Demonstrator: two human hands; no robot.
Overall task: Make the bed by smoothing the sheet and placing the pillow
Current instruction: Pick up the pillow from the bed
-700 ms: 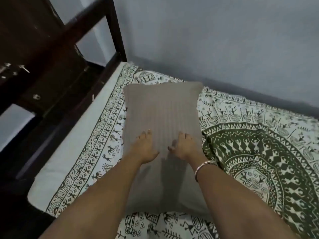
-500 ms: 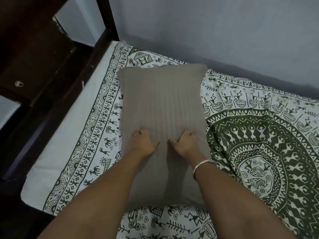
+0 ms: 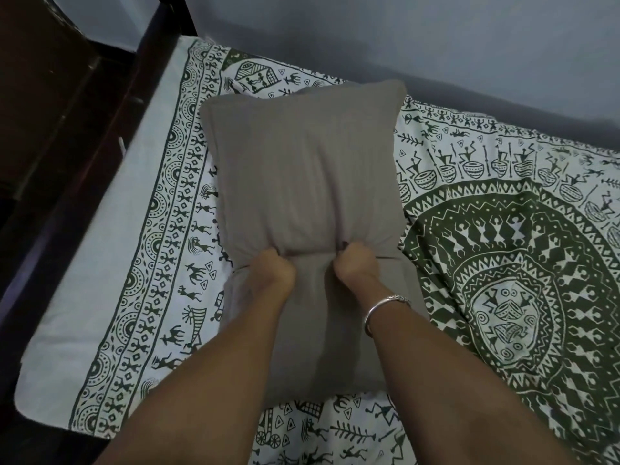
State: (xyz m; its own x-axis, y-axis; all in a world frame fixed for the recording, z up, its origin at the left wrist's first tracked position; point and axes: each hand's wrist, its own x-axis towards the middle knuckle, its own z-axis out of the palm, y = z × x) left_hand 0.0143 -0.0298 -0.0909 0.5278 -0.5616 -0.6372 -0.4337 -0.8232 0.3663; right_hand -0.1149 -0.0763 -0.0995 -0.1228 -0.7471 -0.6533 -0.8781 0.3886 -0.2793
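Left hand (image 3: pixel 273 270) and right hand (image 3: pixel 355 263), 2 fists side by side, clench the grey pillow (image 3: pixel 302 162), which extends beyond the knuckles over the patterned sheet (image 3: pixel 503 229). Grip depth is unclear, probably deep; pull both sides evenly.

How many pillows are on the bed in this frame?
1. The grey pillow is on the patterned sheet, gripped by the left hand and right hand. Others could be outside the frame.

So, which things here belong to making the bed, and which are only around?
Belong to the job: grey pillow, gripped by the left hand and right hand; patterned sheet.
Not part of it: dark wooden frame; wall; bracelet on the right wrist.
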